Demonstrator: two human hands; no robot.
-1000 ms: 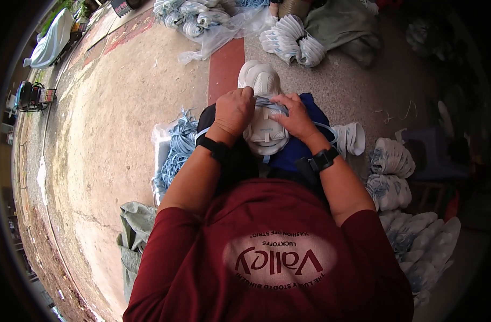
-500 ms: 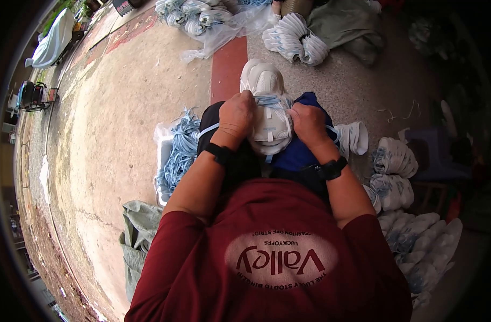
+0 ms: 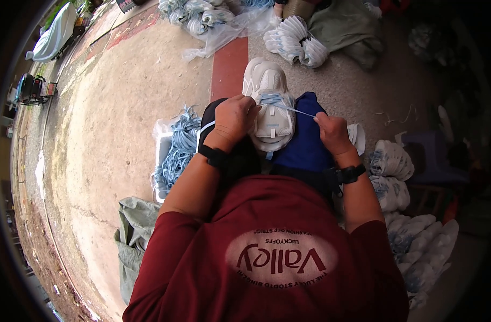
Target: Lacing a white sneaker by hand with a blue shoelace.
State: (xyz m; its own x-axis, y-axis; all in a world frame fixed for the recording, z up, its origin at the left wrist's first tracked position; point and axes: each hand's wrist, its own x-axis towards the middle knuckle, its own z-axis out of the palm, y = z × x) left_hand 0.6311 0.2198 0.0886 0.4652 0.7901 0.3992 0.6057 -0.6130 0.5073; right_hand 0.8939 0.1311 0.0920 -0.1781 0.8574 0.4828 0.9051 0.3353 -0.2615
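Note:
On my lap lies a white shoe [image 3: 268, 78] with light blue lacing across its throat; a second white toe [image 3: 251, 74] shows from under its left side. My right hand [image 3: 333, 131], off the shoe's right edge, pinches a light blue shoelace [image 3: 296, 110] that runs taut from the lacing. At the shoe's left edge, my left hand [image 3: 235, 118] is closed, fingertips pinched by the lacing where a lace strand meets them. Its palm side is hidden. A loop of light blue lace [image 3: 207, 127] hangs over my left knee.
A white box [image 3: 163, 147] heaped with light blue laces [image 3: 180, 147] stands by my left leg. Bundled white shoe pieces lie ahead [image 3: 295, 43] and in piles to my right [image 3: 390, 161]. A grey-green cloth [image 3: 135, 225] lies at lower left.
My right hand has moved right, away from the shoe, drawing out a length of lace that now stretches tight. My left hand has stayed by the shoe's left edge.

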